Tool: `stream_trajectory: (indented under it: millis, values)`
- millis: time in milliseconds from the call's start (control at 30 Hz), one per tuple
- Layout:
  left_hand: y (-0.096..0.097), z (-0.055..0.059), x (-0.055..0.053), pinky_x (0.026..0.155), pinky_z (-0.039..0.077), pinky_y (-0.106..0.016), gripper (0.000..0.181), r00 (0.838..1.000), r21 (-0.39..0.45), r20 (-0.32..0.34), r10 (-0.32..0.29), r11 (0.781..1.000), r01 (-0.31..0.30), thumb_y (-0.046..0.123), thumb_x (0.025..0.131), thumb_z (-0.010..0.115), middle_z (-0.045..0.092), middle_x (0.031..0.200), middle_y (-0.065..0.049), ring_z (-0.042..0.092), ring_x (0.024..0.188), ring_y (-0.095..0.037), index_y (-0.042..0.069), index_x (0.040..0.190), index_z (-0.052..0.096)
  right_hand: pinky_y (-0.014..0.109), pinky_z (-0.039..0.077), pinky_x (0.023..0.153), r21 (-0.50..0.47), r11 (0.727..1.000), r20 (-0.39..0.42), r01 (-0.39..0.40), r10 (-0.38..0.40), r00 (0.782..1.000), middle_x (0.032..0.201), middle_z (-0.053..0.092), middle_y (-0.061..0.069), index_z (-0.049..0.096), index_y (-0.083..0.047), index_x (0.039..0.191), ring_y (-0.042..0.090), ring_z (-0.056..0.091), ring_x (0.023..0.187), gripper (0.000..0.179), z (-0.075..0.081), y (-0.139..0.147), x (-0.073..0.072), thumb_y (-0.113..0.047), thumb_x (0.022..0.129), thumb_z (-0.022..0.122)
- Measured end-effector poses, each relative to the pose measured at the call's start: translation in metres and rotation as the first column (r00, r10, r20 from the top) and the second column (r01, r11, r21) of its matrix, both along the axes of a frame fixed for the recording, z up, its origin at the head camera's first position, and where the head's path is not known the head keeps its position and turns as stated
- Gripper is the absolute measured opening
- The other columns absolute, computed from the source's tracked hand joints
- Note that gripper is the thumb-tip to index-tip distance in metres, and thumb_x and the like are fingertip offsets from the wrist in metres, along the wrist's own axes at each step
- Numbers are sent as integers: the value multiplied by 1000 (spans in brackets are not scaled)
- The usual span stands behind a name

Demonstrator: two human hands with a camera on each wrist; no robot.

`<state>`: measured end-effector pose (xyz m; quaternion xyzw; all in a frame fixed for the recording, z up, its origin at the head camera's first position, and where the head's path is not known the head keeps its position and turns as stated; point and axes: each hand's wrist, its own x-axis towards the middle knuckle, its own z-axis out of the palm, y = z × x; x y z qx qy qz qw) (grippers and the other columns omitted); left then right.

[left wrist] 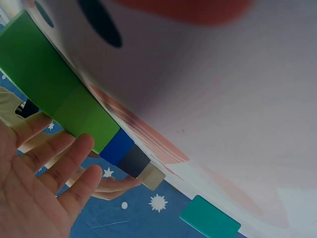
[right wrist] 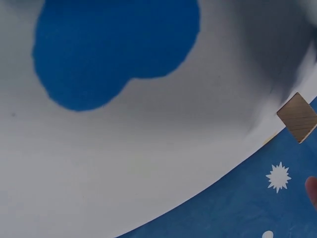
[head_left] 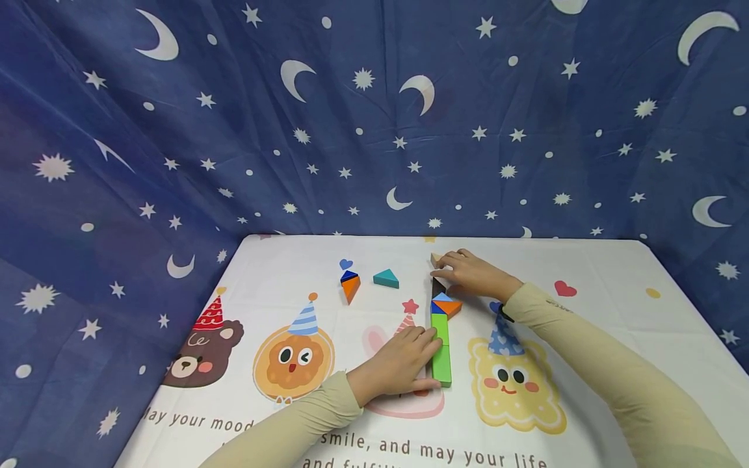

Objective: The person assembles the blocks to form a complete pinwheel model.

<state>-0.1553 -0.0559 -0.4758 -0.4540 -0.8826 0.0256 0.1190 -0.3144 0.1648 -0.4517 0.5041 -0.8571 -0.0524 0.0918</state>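
My left hand (head_left: 400,361) lies beside two green blocks (head_left: 441,365) set end to end, its extended fingers touching their upper side. Beyond these, the row goes on with a blue block (left wrist: 118,146), a black block (left wrist: 133,161) and a plain wooden block (left wrist: 151,176). An orange and light-blue piece (head_left: 448,308) juts rightward from the row. At the far end, my right hand (head_left: 473,272) reaches over the row, fingertips near where black and wood meet. In the right wrist view, the wooden block's end (right wrist: 298,118) and one fingertip (right wrist: 312,187) show apart.
Left of the row lie a teal triangular block (head_left: 386,279) and, farther left, an orange block (head_left: 350,289) touching a dark blue one (head_left: 349,276). Printed cartoon figures cover the white tablecloth (head_left: 608,325). A blue star-patterned curtain (head_left: 374,169) hangs behind and at the sides.
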Motion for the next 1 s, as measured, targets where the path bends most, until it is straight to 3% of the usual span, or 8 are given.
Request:
stream_trajectory:
  millis: [1000]
  values:
    - [0,-2,-1,103,40,-32,67,1000,-8,20,12,1000,-12,66,86,45,48,131,-5,49,115,-19,13,126,45,48,44,95,-10,1000,10,5,-5,1000,111,62,8,64,-19,118,27,56,107,41,0,-3,-1,-22,78,75]
